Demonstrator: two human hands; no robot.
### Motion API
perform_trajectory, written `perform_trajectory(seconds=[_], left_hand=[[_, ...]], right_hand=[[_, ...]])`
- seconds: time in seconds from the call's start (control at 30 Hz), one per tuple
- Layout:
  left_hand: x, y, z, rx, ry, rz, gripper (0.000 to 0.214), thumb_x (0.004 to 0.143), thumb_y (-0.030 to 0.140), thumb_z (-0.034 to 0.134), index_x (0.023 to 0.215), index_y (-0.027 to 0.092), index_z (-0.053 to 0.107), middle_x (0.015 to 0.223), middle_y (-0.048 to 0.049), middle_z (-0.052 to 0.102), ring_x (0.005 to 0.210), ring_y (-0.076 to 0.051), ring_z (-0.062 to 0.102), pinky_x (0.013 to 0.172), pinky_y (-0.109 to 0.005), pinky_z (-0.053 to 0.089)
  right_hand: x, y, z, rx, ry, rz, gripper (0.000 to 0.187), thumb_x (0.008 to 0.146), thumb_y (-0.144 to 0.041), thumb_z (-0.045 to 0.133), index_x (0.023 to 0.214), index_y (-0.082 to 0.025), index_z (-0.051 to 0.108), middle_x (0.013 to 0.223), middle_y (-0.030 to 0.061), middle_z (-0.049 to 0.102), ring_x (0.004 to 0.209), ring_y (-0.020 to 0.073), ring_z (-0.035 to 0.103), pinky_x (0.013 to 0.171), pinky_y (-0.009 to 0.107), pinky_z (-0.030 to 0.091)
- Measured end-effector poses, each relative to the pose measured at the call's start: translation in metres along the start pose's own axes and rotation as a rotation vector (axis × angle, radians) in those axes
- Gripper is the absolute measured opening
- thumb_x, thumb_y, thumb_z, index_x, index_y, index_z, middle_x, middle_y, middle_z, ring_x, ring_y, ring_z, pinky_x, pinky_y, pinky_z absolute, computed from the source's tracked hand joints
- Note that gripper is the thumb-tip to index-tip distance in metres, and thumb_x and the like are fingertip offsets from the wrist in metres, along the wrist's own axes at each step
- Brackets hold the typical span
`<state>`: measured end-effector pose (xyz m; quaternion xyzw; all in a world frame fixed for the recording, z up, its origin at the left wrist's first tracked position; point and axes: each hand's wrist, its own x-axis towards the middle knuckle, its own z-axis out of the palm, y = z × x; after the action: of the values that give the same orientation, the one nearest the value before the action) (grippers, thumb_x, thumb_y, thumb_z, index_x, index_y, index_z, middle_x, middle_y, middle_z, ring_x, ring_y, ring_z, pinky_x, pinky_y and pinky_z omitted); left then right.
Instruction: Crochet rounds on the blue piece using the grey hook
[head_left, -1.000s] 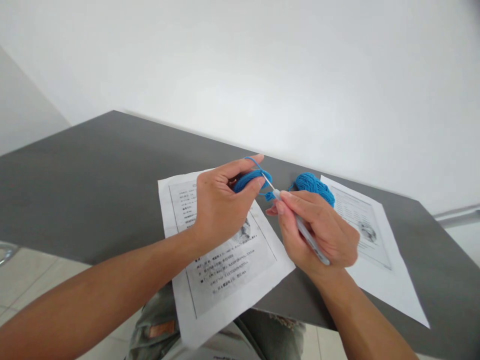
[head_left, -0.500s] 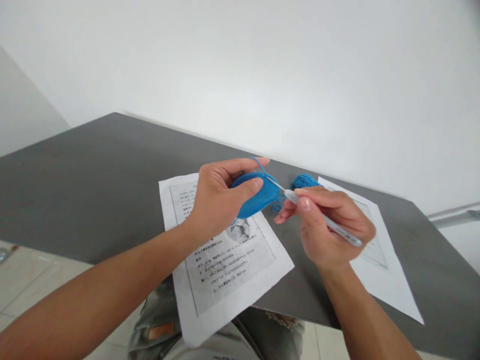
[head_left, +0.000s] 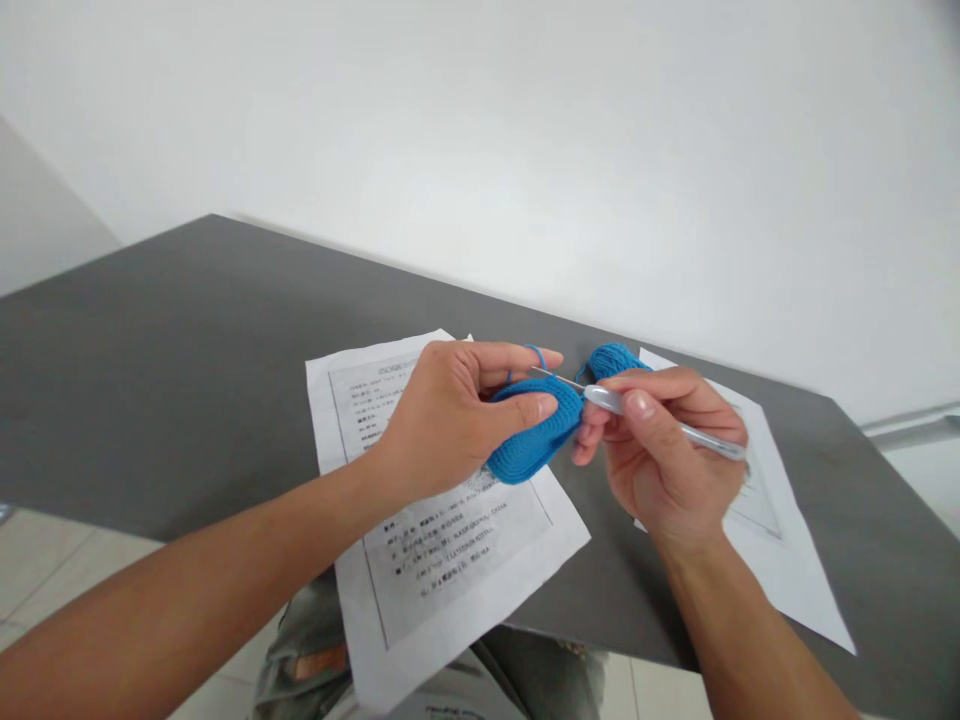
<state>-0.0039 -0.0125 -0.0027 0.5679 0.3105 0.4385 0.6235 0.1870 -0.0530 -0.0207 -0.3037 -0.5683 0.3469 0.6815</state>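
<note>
A rounded piece of blue crochet [head_left: 529, 440] is pinched in my left hand [head_left: 457, 420], the thumb lying across its face. Blue yarn loops over the outstretched index finger of that hand. My right hand [head_left: 671, 445] grips a crochet hook [head_left: 604, 399] with a pale grey handle like a pen. The hook's thin metal shaft reaches left to the top edge of the crochet, close to the yarn at my left index finger. Where exactly the tip sits in the stitches is too small to tell. Behind my right hand lies a ball of blue yarn [head_left: 616, 358].
On the dark grey table [head_left: 187, 370], a printed sheet [head_left: 457, 590] lies under my left hand and overhangs the front edge. Another sheet [head_left: 799, 570] lies at the right, partly behind my right hand. A white wall [head_left: 480, 150] stands beyond the table.
The crochet has tilted and come lower and slightly right, along with my left hand. My right hand has shifted a little right, and the hook now lies flatter.
</note>
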Motion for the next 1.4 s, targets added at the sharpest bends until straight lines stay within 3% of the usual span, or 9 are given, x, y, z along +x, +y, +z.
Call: perform_trajectory(seconds=[0.1,0.3,0.6,0.93,1.13,1.4], left_hand=[[0.000,-0.003,0.001,-0.070,0.032,0.016,0.050,0.079,0.021,0.091,0.127,0.010,0.081,0.097,-0.0055,0.087,0.082,-0.017,0.077,0.078,-0.027,0.061],[0.000,-0.003,0.003,-0.103,0.086,0.023,0.050,0.078,0.017,0.091,0.126,0.008,0.081,0.084,-0.0017,0.083,0.073,-0.011,0.071,0.071,-0.021,0.059],[0.000,0.001,0.000,-0.035,0.109,-0.004,0.046,0.075,0.020,0.091,0.120,0.013,0.084,0.071,0.0021,0.074,0.053,-0.007,0.057,0.045,-0.017,0.046],[0.000,0.002,0.000,-0.002,0.118,0.006,0.044,0.076,0.020,0.089,0.119,0.013,0.084,0.072,0.0021,0.073,0.056,-0.008,0.059,0.047,-0.018,0.048],[0.000,0.005,0.003,0.087,0.139,0.011,0.044,0.078,0.019,0.084,0.121,0.010,0.083,0.069,0.0027,0.070,0.049,-0.007,0.053,0.040,-0.018,0.040],[0.000,0.001,0.009,0.230,0.217,0.105,0.041,0.081,0.017,0.078,0.122,0.011,0.084,0.068,0.0043,0.068,0.055,-0.008,0.053,0.054,-0.022,0.049]], right_hand=[[-0.001,0.001,0.003,-0.019,0.026,-0.010,0.008,0.092,-0.025,0.084,0.099,-0.021,0.084,0.078,0.0029,0.082,0.056,0.0158,0.076,0.049,0.025,0.066],[-0.002,0.002,0.002,-0.045,0.004,-0.052,0.010,0.093,-0.025,0.083,0.102,-0.021,0.085,0.079,0.0033,0.082,0.063,0.0194,0.080,0.054,0.030,0.070],[0.000,-0.004,-0.013,-0.133,-0.104,-0.124,0.014,0.096,-0.017,0.078,0.107,-0.023,0.085,0.080,0.0031,0.080,0.065,0.0173,0.078,0.053,0.029,0.068],[-0.001,-0.007,-0.018,-0.320,-0.165,-0.233,0.025,0.095,-0.012,0.076,0.115,-0.025,0.084,0.085,0.0042,0.082,0.065,0.0193,0.077,0.056,0.036,0.066],[-0.001,-0.012,-0.017,-0.435,-0.196,-0.298,0.036,0.090,-0.003,0.076,0.117,-0.026,0.083,0.087,0.0038,0.082,0.068,0.0195,0.077,0.054,0.035,0.063],[-0.004,-0.013,-0.011,-0.617,-0.185,-0.380,0.039,0.086,-0.001,0.079,0.116,-0.027,0.083,0.087,0.0021,0.083,0.070,0.0188,0.077,0.059,0.034,0.063]])
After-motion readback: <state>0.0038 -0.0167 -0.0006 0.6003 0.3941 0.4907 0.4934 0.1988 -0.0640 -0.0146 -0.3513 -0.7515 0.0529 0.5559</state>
